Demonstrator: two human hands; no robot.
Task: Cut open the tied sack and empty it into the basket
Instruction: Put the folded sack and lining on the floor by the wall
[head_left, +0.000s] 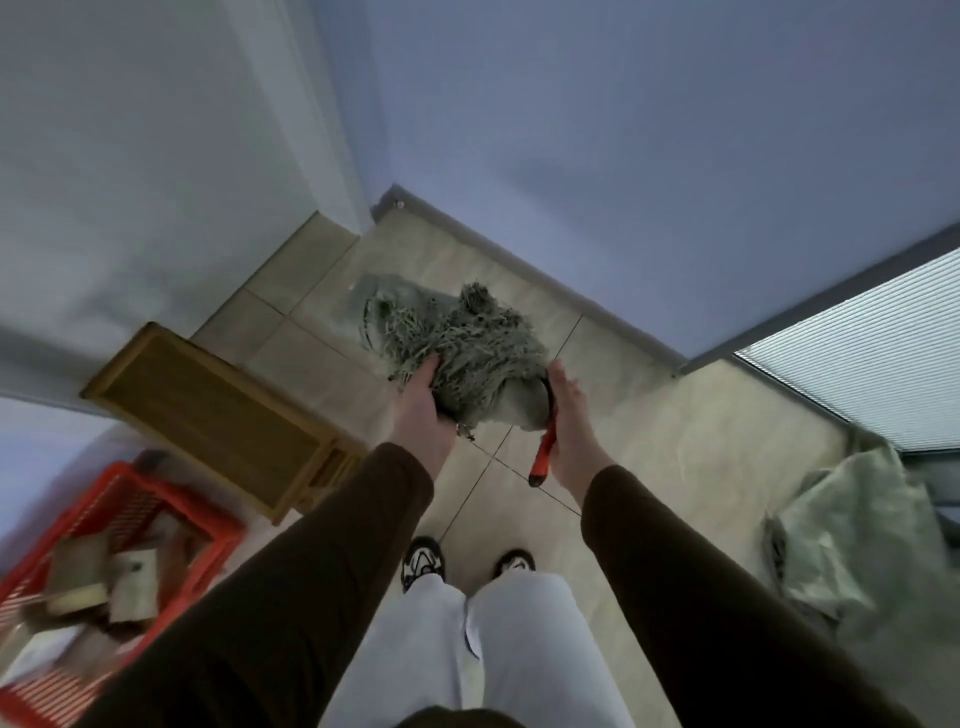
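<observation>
Between my two hands hangs a clump of grey-green shredded material, held above the tiled floor. My left hand presses its left side with fingers fairly straight. My right hand presses the right side and also holds a red-handled cutter against its palm, handle pointing down. A smooth grey piece, perhaps sack material, shows under the clump. Behind it, a clear plastic bag lies on the floor. The red basket stands at the lower left with several boxes inside.
A wooden crate lies between the basket and my hands. A crumpled pale-green sack sits at the right, below a window blind. Walls close in behind and at the left. My feet stand on the tiles below my hands.
</observation>
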